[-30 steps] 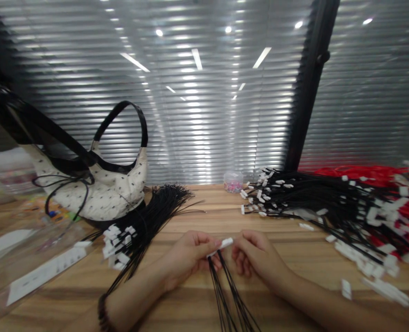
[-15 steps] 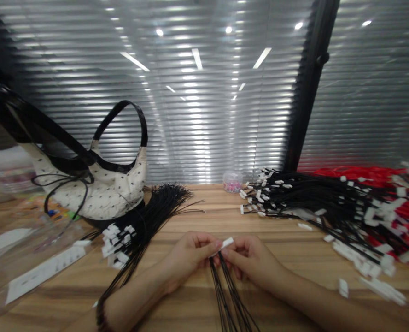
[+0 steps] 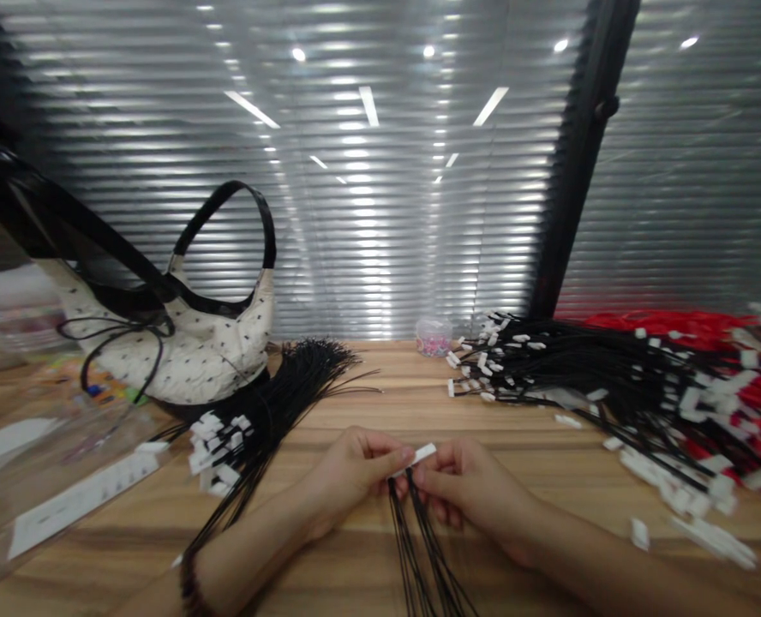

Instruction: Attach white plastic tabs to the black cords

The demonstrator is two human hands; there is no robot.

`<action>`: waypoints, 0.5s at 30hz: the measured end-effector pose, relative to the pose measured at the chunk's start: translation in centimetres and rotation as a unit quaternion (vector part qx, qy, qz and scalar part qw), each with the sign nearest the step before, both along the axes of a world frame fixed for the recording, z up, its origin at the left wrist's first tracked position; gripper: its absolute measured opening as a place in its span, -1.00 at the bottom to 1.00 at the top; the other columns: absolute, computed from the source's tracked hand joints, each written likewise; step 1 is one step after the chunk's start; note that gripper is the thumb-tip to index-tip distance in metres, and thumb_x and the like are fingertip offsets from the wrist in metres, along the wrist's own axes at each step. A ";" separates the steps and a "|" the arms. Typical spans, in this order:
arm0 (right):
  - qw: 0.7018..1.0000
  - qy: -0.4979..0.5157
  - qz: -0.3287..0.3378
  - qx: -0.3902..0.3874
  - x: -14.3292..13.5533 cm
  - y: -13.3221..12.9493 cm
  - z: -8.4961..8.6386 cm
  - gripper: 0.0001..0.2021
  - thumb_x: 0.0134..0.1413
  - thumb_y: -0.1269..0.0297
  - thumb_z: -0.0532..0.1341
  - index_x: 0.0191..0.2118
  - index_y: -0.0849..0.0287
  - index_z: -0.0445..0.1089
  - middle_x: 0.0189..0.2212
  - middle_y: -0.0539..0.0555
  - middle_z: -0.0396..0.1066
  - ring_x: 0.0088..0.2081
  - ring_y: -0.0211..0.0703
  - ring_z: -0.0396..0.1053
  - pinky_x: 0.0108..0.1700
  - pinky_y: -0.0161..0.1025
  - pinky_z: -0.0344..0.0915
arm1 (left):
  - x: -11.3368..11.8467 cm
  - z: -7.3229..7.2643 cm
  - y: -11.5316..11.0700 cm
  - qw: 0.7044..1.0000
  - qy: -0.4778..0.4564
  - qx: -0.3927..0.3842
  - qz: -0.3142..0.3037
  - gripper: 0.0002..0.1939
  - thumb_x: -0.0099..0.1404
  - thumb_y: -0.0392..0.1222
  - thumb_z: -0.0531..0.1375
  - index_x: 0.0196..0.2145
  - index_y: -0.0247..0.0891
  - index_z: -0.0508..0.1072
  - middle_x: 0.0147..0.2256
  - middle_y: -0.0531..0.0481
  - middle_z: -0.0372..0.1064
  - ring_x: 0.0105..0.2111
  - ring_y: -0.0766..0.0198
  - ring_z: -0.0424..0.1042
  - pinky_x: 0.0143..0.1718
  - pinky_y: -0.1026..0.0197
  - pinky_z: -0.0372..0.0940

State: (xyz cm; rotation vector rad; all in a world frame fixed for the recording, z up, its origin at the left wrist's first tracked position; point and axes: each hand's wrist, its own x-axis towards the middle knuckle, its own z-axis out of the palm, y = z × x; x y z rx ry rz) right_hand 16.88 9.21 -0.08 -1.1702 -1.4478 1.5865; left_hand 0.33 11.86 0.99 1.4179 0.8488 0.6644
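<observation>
Between my two hands is a long white plug connector (image 3: 425,452), tilted up to the right. My left hand (image 3: 371,463) pinches its left end with thumb and forefinger. From its near side several thin black wires (image 3: 428,548) run down toward me in two groups. My right hand (image 3: 454,480) has its thumb and fingers closed on the wires just below the connector's right part; its fingertips partly hide the wire ends. Left of my left hand lies a bundle of black wires (image 3: 290,398) with white connectors (image 3: 217,450) at its near end.
A large heap of black wires (image 3: 586,360) with white connectors lies at the right, red wires (image 3: 676,321) behind it. Loose connectors (image 3: 711,540) lie nearer. A spotted handbag (image 3: 206,356), a small clear tub (image 3: 433,338) and a printed white strip (image 3: 85,501) are on the wooden table (image 3: 355,411).
Hardly anything differs. Both hands stay on the connector and wires, with my right fingers shifted very slightly. The whole view has moved a little.
</observation>
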 end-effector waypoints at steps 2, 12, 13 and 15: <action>1.000 -0.008 -0.009 0.004 -0.1 -0.1 0.1 -0.82 -0.07 0.31 0.14 -0.57 0.28 0.32 -0.77 -0.12 0.17 -0.74 -0.48 0.03 -0.70 -0.49 -0.07 | 0.0 0.0 0.0 1.000 -0.003 -0.010 -0.002 -0.73 0.14 -0.09 0.21 -0.55 -0.36 0.49 -0.62 0.06 0.32 -0.57 0.40 0.17 -0.49 0.32 0.01; 0.999 0.003 0.013 0.035 -0.1 -0.3 0.0 -0.81 -0.04 0.28 0.13 -0.49 0.30 0.38 -0.76 -0.14 0.16 -0.73 -0.47 0.01 -0.69 -0.48 -0.08 | -0.3 -0.2 0.4 0.995 -0.036 -0.086 -0.022 -0.74 0.08 -0.09 0.25 -0.53 -0.39 0.50 -0.57 -0.01 0.39 -0.53 0.37 0.29 -0.42 0.30 0.14; 0.999 -0.003 0.012 0.034 0.0 -0.3 0.0 -0.80 -0.03 0.26 0.12 -0.49 0.30 0.38 -0.76 -0.13 0.16 -0.74 -0.47 0.01 -0.70 -0.48 -0.08 | -0.3 -0.2 0.4 0.995 -0.033 -0.086 -0.022 -0.74 0.07 -0.08 0.26 -0.52 -0.39 0.49 -0.57 -0.02 0.39 -0.52 0.36 0.30 -0.41 0.30 0.15; 0.999 -0.012 0.015 0.033 0.1 -0.2 -0.2 -0.77 -0.02 0.22 0.11 -0.47 0.30 0.37 -0.76 -0.14 0.14 -0.74 -0.46 0.00 -0.70 -0.48 -0.07 | -0.4 -0.2 0.5 0.996 -0.024 -0.078 -0.024 -0.74 0.07 -0.06 0.25 -0.52 -0.37 0.48 -0.55 -0.02 0.41 -0.51 0.34 0.32 -0.41 0.29 0.15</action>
